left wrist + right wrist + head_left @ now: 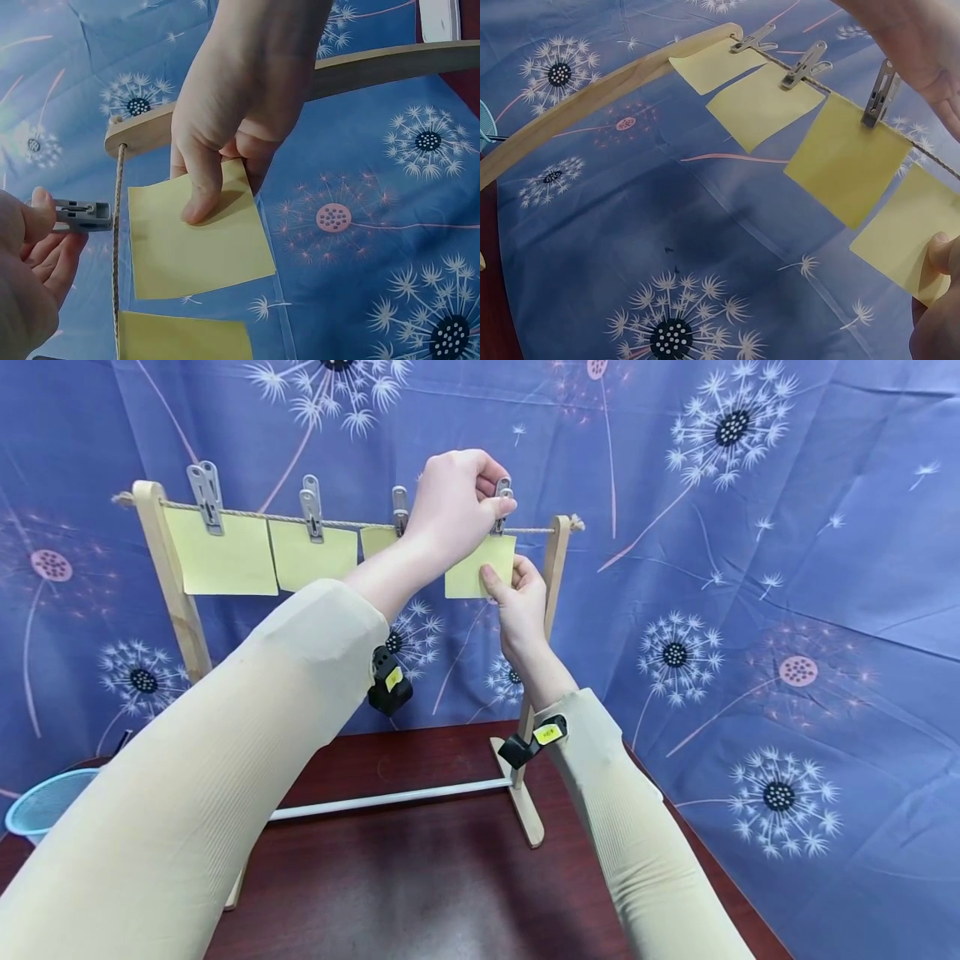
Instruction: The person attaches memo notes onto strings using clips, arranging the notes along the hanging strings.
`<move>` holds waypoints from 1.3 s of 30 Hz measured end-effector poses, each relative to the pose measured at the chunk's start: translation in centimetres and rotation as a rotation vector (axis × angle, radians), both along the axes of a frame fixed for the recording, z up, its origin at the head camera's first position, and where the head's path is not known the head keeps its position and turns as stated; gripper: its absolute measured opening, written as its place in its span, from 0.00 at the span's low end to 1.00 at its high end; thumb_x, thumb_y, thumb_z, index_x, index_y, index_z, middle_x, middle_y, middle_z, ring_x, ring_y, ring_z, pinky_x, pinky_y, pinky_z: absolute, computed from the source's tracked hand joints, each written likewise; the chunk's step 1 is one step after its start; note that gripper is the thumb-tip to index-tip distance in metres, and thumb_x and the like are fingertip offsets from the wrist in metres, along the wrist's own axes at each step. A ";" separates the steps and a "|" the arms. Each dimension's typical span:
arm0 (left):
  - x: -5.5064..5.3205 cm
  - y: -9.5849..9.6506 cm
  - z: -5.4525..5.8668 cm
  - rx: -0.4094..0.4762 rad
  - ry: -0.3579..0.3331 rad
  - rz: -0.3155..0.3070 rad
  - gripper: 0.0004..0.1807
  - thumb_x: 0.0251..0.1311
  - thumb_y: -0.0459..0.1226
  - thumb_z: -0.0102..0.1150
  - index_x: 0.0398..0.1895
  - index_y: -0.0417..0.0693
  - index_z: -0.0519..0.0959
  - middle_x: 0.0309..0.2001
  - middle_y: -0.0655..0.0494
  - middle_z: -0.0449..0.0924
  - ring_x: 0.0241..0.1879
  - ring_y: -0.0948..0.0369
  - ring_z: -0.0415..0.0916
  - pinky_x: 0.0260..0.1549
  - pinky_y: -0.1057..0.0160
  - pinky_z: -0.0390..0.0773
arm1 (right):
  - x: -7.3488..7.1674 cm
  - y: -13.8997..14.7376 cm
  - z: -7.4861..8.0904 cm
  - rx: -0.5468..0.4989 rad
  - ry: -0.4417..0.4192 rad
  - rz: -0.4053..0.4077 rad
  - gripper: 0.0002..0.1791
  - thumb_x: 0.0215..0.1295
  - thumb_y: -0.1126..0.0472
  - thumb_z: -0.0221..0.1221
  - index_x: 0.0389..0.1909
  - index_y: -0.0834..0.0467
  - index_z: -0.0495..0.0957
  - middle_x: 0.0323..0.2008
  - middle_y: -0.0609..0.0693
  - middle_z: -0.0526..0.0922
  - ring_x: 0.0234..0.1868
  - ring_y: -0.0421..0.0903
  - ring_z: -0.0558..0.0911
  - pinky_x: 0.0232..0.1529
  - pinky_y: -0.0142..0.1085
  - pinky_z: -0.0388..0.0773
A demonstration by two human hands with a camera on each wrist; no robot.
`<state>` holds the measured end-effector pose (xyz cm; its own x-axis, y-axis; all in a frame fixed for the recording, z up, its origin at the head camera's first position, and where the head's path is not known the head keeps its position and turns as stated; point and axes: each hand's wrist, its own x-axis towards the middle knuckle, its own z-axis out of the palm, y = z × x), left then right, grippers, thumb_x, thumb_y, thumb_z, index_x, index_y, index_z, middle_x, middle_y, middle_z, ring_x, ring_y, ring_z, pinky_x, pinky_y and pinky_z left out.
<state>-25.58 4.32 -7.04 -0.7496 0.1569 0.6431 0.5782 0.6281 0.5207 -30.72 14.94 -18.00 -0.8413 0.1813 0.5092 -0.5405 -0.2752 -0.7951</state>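
Note:
My left hand is up at the rope, pinching a grey clothespin between thumb and fingers. The clothespin's tip is right at the rope in the left wrist view. Just below, my right hand pinches a yellow square of paper by its lower right part, thumb in front and fingers behind. The paper's top edge lies beside the rope. Three more yellow papers hang to the left in a row, each under its own grey clothespin; my left forearm partly covers the third in the head view.
The rope runs between two wooden posts joined low down by a white rod. This rack stands on a dark red table. A light blue mesh basket is at the far left. Behind hangs a blue dandelion-patterned cloth.

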 end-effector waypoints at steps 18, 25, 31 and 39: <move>-0.2 -0.3 -0.2 0.142 0.053 0.024 0.08 0.64 0.35 0.62 0.44 0.43 0.83 0.41 0.52 0.87 0.40 0.63 0.83 0.45 0.72 0.75 | 0.1 0.1 0.1 0.016 -0.003 -0.008 0.07 0.65 0.75 0.57 0.39 0.63 0.72 0.27 0.44 0.79 0.28 0.35 0.80 0.29 0.24 0.74; -0.2 -0.2 -0.3 0.116 0.029 0.044 0.08 0.63 0.35 0.62 0.45 0.45 0.83 0.42 0.53 0.87 0.40 0.64 0.82 0.48 0.72 0.73 | 0.0 0.1 0.1 0.014 -0.003 -0.011 0.08 0.64 0.75 0.57 0.37 0.61 0.72 0.26 0.44 0.79 0.26 0.34 0.79 0.27 0.23 0.71; 0.0 0.0 -0.2 0.107 0.005 0.036 0.09 0.64 0.35 0.62 0.45 0.46 0.83 0.43 0.55 0.86 0.42 0.64 0.83 0.48 0.72 0.73 | 0.1 0.1 0.0 0.018 -0.002 -0.001 0.07 0.64 0.75 0.57 0.38 0.61 0.72 0.27 0.44 0.80 0.27 0.34 0.79 0.27 0.24 0.71; 0.0 0.1 -0.3 0.129 0.029 0.060 0.08 0.64 0.34 0.61 0.44 0.46 0.84 0.43 0.55 0.87 0.41 0.64 0.83 0.49 0.73 0.73 | 0.2 0.0 0.0 0.019 -0.001 0.002 0.07 0.65 0.75 0.57 0.39 0.63 0.73 0.28 0.45 0.79 0.27 0.34 0.78 0.28 0.24 0.70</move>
<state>-25.54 4.38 -7.34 -0.7357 0.0272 0.6768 0.5579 0.5911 0.5826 -30.54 14.99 -17.95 -0.8425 0.1695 0.5114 -0.5388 -0.2608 -0.8011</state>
